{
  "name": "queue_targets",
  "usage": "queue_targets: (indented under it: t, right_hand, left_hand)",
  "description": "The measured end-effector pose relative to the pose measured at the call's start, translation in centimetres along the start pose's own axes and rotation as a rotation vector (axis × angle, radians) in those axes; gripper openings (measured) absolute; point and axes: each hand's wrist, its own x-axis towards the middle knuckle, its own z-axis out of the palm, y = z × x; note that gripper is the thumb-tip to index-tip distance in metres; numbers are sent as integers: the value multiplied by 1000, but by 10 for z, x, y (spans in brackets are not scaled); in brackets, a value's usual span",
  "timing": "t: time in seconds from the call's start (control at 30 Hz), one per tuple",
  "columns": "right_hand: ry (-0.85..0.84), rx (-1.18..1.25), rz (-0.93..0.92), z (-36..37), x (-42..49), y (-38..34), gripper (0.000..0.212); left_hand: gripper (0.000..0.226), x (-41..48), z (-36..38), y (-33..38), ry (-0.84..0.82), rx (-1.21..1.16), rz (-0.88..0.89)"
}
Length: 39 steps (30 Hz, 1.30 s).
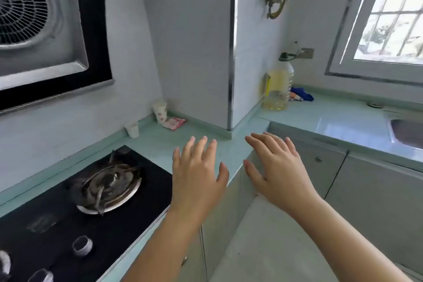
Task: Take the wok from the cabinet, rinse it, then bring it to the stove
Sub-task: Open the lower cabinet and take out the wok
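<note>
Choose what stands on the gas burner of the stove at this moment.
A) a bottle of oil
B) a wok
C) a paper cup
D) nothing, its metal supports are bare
D: the burner shows only its own metal supports with no pot or pan on them, and the left hand and the right hand are both open and hold nothing.

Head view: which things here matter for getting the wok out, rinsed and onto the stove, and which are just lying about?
For the job:
stove
sink
cabinet doors
left hand and right hand, both open and empty
The wok is not in view.

Lying about:
oil bottle
tall cup
small cup
wrapper
blue cloth
fan
</note>
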Motion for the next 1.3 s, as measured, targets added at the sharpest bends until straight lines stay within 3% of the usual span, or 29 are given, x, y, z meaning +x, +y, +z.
queue_targets:
  t: [0.3, 0.47, 0.87, 1.3]
  right_hand:
    - [84, -98, 160, -17, -42, 152, 49]
    - [49, -110, 214, -8, -55, 198, 49]
    - [-15, -138, 303, 48, -14, 287, 46]
    - [-181, -73, 56, 181, 141, 333, 48]
  left_hand:
    - [55, 22, 69, 144, -108, -243, 78]
    - [54, 28, 103, 181, -174, -227, 136]
    - [54, 97, 212, 214, -244, -279, 119]
    - [52, 198, 322, 156, -261, -298, -135]
